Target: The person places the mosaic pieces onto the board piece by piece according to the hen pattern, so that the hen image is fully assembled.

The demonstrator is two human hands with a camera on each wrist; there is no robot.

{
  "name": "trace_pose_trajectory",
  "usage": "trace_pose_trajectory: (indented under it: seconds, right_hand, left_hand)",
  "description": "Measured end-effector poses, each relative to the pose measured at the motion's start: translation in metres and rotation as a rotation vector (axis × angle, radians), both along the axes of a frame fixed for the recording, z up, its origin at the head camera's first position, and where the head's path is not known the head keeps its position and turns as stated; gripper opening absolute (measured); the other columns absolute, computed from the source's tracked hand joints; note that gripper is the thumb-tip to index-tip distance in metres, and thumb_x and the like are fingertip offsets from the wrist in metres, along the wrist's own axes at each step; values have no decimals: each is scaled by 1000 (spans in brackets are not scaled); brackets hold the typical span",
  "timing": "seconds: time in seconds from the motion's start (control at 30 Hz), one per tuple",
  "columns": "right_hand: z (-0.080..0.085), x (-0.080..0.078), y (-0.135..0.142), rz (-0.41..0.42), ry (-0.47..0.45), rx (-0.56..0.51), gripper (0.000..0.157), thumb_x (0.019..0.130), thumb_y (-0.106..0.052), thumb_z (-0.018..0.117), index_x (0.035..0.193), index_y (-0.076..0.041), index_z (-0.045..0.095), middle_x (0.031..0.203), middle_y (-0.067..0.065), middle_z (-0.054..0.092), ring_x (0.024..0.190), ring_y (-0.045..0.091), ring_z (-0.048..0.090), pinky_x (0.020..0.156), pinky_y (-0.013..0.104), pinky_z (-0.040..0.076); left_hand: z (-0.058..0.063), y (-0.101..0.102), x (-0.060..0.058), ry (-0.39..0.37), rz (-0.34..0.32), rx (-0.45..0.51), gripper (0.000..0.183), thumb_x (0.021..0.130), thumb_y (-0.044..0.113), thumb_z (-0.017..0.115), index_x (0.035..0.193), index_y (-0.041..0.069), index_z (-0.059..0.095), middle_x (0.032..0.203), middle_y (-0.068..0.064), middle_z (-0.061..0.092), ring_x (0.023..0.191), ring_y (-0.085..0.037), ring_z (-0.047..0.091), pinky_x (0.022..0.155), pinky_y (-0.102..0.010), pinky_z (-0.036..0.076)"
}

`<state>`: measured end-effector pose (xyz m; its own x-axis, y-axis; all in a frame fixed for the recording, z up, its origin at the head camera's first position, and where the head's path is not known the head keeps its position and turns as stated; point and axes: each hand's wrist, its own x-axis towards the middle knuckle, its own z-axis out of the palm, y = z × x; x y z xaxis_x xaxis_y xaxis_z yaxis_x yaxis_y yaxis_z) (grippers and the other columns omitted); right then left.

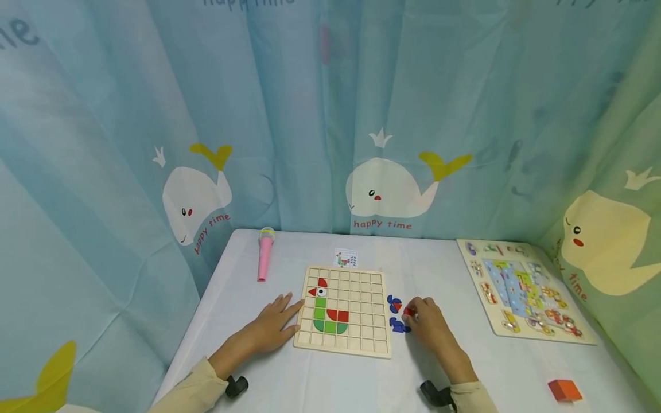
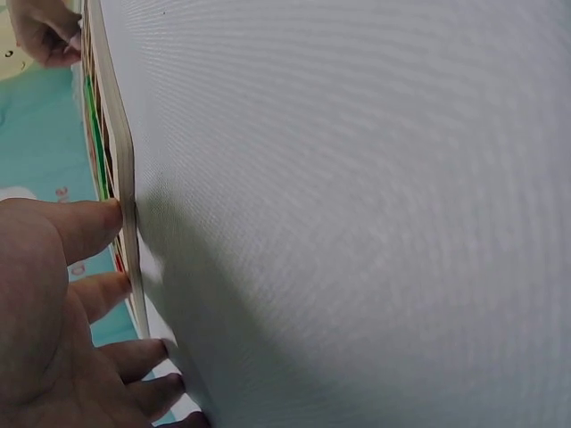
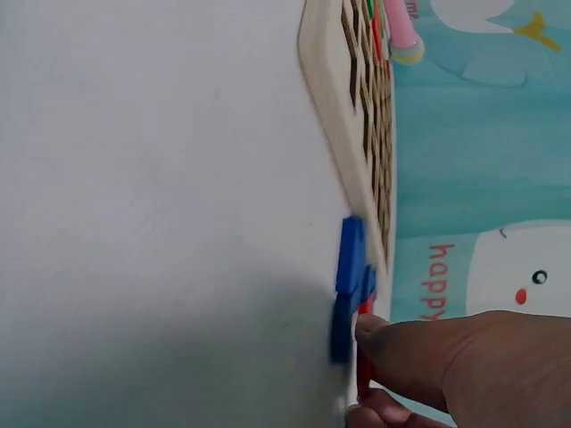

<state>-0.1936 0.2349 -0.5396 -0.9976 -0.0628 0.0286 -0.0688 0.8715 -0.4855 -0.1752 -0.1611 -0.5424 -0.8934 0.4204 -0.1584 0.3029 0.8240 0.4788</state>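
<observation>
the thumb and fingers of the right hand (image 1: 427,324) are pinching a red piece (image 3: 363,373) just right of the gridded board (image 1: 364,298). blue pieces (image 1: 397,325) are lying under and beside those fingertips, in two small clusters near the board's right edge. the left hand (image 1: 268,327) is resting at the board's left edge, its fingers spread and fairly straight, the thumb and index tip touching the rim, gripping nothing.

between the hands, the board is lying flat on the white table (image 1: 439,264). on its left half, green squares (image 1: 319,314), green rounded pieces (image 1: 318,326), a red square (image 1: 343,316), red rounded pieces (image 1: 322,282), a red triangle (image 1: 312,292) and an eye piece (image 1: 321,292) are forming a bird.

farther out, a small picture card (image 1: 345,258) is lying just beyond the board's far edge, and a pink microphone (image 1: 264,255) is lying far left. a picture puzzle (image 1: 527,289) is sitting far right, an orange block (image 1: 564,390) near right. behind everything, a whale-print curtain (image 1: 310,115) is hanging.
</observation>
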Motion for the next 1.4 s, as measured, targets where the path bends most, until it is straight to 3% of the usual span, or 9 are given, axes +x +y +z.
trace_pose_trajectory:
  seconds: [0.23,0.53,0.7,1.0,1.2,1.4]
  right_hand:
    - [11,6,-32,125,102,-56,20,91,-3,80,106,3,68,101,13,58,87,21,55,76,39,54]
    - [1,7,-79,297,140,-80,18,89,-2,81,99,-5,67,94,3,56,83,12,46,68,26,47]
    - [1,4,-90,311,121,-51,18,91,-4,80,101,-8,66,94,1,57,83,12,47,71,27,48]
    - [8,5,-93,383,39,-118,14,93,5,75,97,-7,69,93,2,55,85,13,50,71,26,51]
    - [7,5,-94,371,68,-98,16,91,8,74,100,-5,69,96,3,58,87,14,53,75,30,54]
    - [3,7,-96,357,134,-69,14,90,9,76,89,-4,70,94,3,59,89,16,59,77,32,58]
  left_hand:
    - [-2,-1,-1,2,3,3,61,109,35,57,165,17,39,173,-20,25,161,-44,20,127,-63,22]
    - [-2,1,-2,3,12,-14,62,109,37,57,165,19,39,173,-19,26,161,-42,20,128,-62,23]
    - [-1,1,0,7,13,-14,62,108,36,59,164,18,40,173,-19,27,161,-42,21,128,-62,23]
    - [-1,1,-1,13,5,-14,61,109,36,58,165,18,39,173,-19,27,161,-43,21,128,-63,23]
    - [-2,0,-2,18,9,-24,62,108,37,58,165,19,39,173,-18,27,161,-42,21,128,-62,23]
    - [-3,0,-1,15,8,-17,62,109,37,58,165,19,40,173,-19,27,161,-43,21,128,-62,23]
